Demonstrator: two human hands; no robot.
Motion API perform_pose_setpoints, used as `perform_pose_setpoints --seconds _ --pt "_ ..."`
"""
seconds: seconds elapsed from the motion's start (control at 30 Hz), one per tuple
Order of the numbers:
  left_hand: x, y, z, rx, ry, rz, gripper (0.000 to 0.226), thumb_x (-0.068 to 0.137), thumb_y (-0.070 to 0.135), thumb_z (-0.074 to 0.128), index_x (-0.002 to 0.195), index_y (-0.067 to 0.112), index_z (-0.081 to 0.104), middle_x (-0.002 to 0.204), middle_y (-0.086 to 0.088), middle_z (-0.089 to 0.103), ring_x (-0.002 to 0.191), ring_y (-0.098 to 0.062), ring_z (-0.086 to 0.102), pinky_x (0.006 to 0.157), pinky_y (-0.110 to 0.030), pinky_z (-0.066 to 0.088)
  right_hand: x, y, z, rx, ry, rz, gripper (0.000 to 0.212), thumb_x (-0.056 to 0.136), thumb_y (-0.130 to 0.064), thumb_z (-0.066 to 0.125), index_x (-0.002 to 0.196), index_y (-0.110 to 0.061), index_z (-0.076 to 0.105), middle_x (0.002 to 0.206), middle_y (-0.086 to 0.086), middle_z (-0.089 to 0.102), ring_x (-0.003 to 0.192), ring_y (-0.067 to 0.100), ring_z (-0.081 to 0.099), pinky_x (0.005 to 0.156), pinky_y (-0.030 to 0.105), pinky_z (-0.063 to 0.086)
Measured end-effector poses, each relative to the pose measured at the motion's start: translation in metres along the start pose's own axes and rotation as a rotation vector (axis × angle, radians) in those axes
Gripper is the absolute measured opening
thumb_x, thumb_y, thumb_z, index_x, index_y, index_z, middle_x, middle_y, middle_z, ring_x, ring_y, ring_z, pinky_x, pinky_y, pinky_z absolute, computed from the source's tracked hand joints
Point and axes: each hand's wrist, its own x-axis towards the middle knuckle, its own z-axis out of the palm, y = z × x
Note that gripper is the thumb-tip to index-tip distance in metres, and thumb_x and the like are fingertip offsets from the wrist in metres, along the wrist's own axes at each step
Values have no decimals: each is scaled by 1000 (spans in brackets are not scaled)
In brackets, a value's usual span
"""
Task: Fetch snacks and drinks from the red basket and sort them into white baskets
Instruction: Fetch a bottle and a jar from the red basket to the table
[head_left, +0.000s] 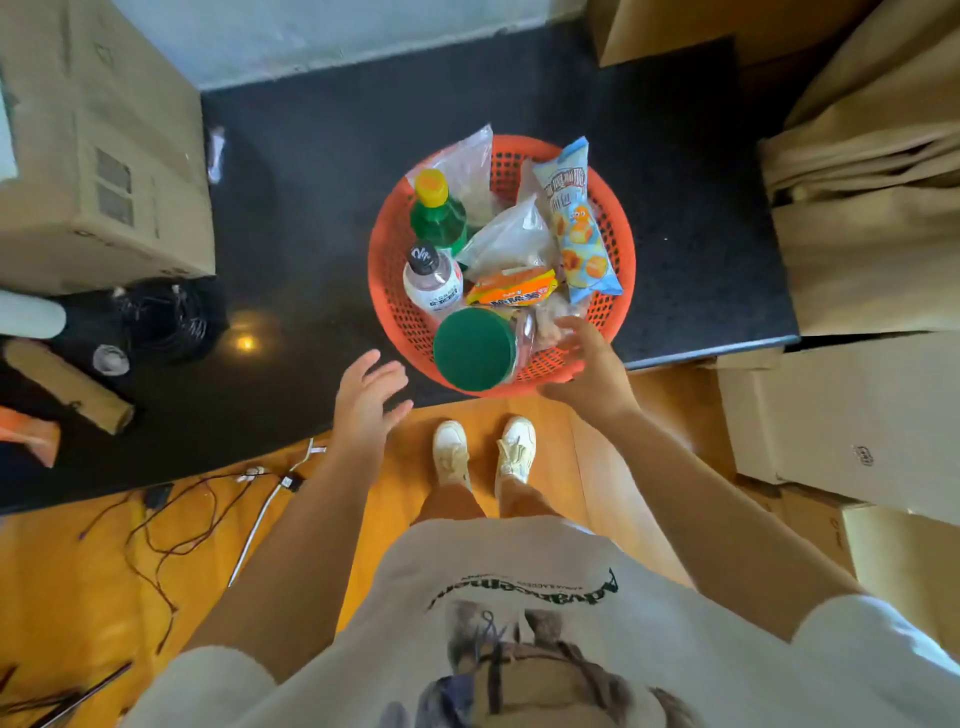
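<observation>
A round red basket (387, 249) stands on a black platform (322, 171), near its front edge. Inside it are a green bottle with a yellow cap (437, 210), a pale bottle with a black cap (432, 278), a can with a green lid (474, 348), an orange snack pack (511, 293), a blue snack bag (579, 218) and clear bags (511, 236). My right hand (589, 366) lies over the basket's near right rim, fingers spread, touching a clear bag. My left hand (366, 397) hovers open just left of the basket, holding nothing. No white baskets are in view.
Cardboard boxes (104, 156) stand at the left, and more boxes (872, 208) crowd the right. A coil of black cable (166, 319) and a cardboard tube (67, 384) lie on the platform's left. Loose wires (182, 519) trail over the orange floor by my feet.
</observation>
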Motion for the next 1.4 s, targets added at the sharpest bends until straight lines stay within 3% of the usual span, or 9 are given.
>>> perform_pose_setpoints --seconds 0.17,0.33,0.47,0.57,0.8,0.97,1.13,1.2,1.4 --pt "28 33 44 142 -151 121 75 82 2 66 143 18 26 144 -5 39 126 -14 45 100 -32 41 27 -9 22 -205 -130 -184 109 50 -7 87 140 -23 29 138 7 33 129 22 33 101 35 38" --pt "51 43 70 287 -176 222 61 73 -3 73 122 21 45 115 5 55 104 -7 54 99 -26 43 34 -7 38 -354 -145 -190 122 47 -14 89 145 -23 17 147 9 21 140 29 17 113 45 27" --pt "63 44 74 371 -144 255 64 71 3 76 124 20 45 105 13 55 90 0 54 70 1 40 37 -7 46 -361 -112 -205 118 52 -19 88 145 -19 16 150 5 20 143 27 12 114 47 25" --pt "70 42 77 428 -128 242 66 70 4 77 127 16 46 112 8 54 103 -6 51 87 -16 38 42 -6 46 -359 -115 -211 117 52 -22 88 145 -18 17 150 4 22 143 25 14 114 46 27" --pt "76 36 81 452 -92 251 67 70 5 78 127 14 45 116 4 54 106 -9 51 89 -19 39 45 -5 43 -427 -124 -267 107 53 -32 87 139 -20 23 147 0 30 138 23 25 103 45 42" --pt "71 30 80 364 -34 306 45 75 6 74 102 30 47 93 19 56 81 7 58 71 -1 42 47 -11 41 -414 -124 -293 100 53 -24 86 136 -17 29 137 2 40 127 23 37 92 44 49" --pt "60 37 68 212 -45 263 58 80 12 70 129 22 41 123 3 57 113 -12 56 103 -32 43 35 -13 28 -303 -128 -334 100 51 -26 86 134 -16 32 132 4 43 123 22 38 97 39 43" --pt "53 44 59 178 -51 285 53 82 10 67 127 23 42 119 4 58 112 -12 56 106 -36 42 23 -17 23 -217 -92 -350 100 50 -26 86 134 -14 33 132 6 42 123 21 36 100 33 36" --pt "23 67 24 34 -131 363 38 88 10 60 110 37 46 106 17 60 94 4 63 81 -20 51 -19 -36 16 106 85 -320 91 47 -25 82 125 -20 35 126 4 39 121 22 40 99 36 40"
